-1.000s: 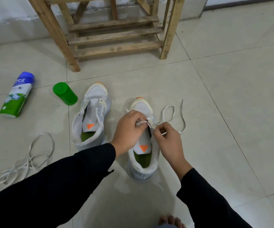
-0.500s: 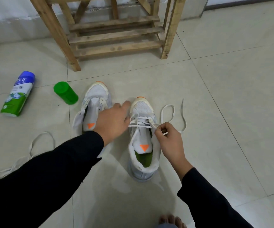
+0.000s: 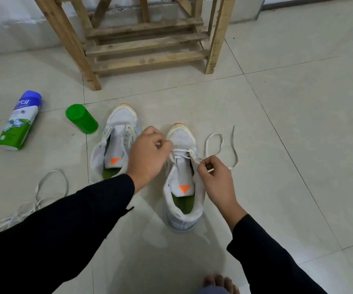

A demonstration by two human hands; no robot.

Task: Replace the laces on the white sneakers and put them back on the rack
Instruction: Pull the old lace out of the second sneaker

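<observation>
Two white sneakers with orange tongue marks and green insoles stand on the tiled floor. The left sneaker (image 3: 118, 145) has no lace. The right sneaker (image 3: 182, 181) is partly laced near the toe. My left hand (image 3: 148, 155) is curled at that sneaker's left eyelets, fingers pinched at the lace. My right hand (image 3: 216, 179) pinches the white lace (image 3: 220, 145) at the right eyelets; its free end loops on the floor to the right. A loose lace (image 3: 42, 192) lies at the left. The wooden rack (image 3: 146, 39) stands behind the shoes.
A green cap (image 3: 81, 122) lies on its side beside the left sneaker. A blue, white and green spray can (image 3: 19, 122) lies further left. My bare toes (image 3: 220, 283) show at the bottom edge. A white wall runs behind the rack.
My left hand left the right sneaker's laces, swung toward the left sneaker, then came back to the right sneaker's left eyelets. My right hand stayed pinched on the lace.
</observation>
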